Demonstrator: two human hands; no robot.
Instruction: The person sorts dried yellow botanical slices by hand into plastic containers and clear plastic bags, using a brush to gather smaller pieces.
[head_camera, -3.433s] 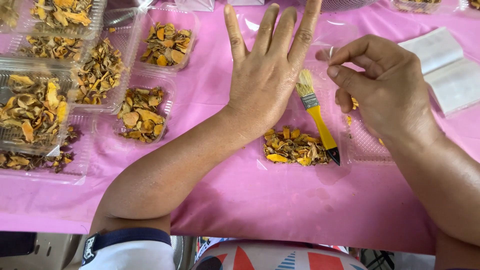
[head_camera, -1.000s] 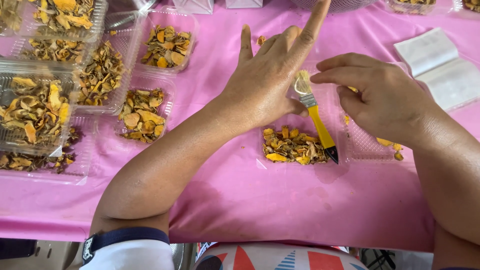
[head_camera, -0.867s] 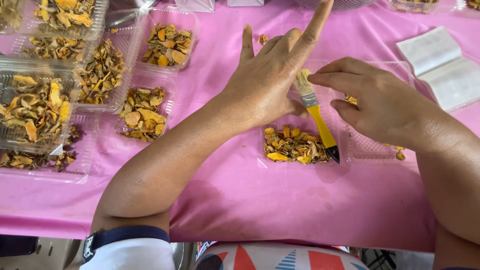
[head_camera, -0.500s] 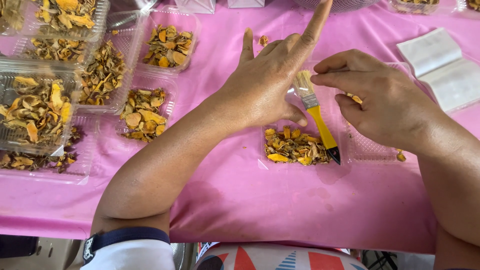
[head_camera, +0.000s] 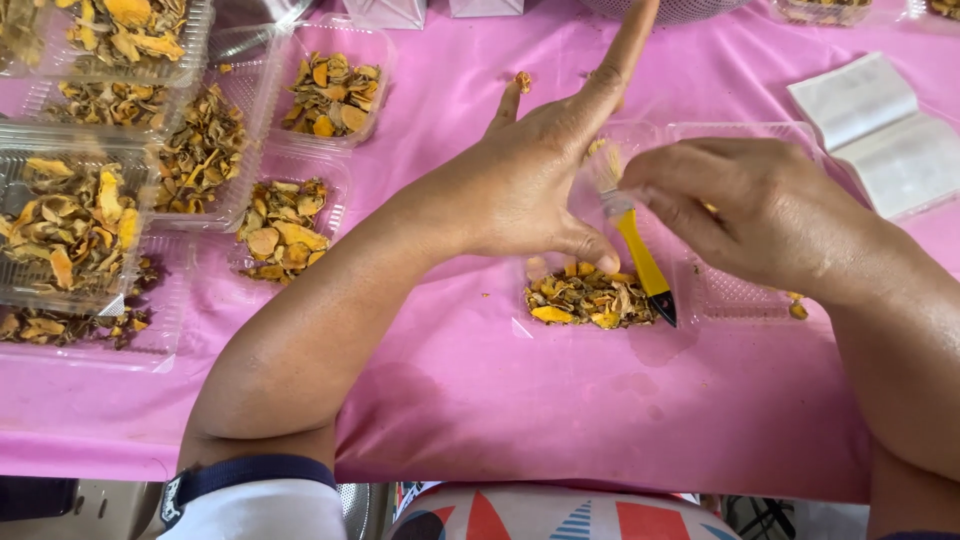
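Observation:
My left hand (head_camera: 520, 190) hovers palm down over a clear plastic tray (head_camera: 740, 300), index finger stretched out and up, thumb near a pile of dried orange slices (head_camera: 585, 300) in the tray's left half. A small brush (head_camera: 640, 255) with a yellow handle leans in the tray between my hands, bristles up. My right hand (head_camera: 760, 215) comes in from the right with its fingertips bunched at the brush's metal band. Whether those fingers grip the brush or a small piece is hidden.
Several clear trays of dried orange and brown slices (head_camera: 70, 220) (head_camera: 330, 90) (head_camera: 285, 225) crowd the left side on the pink tablecloth (head_camera: 560, 400). A folded white paper (head_camera: 880, 130) lies at the right. A stray orange piece (head_camera: 522, 80) sits past my left hand.
My left hand went from flat with spread fingers to index raised and other fingers curled. My right hand slid left to the brush head. The brush has stayed in place.

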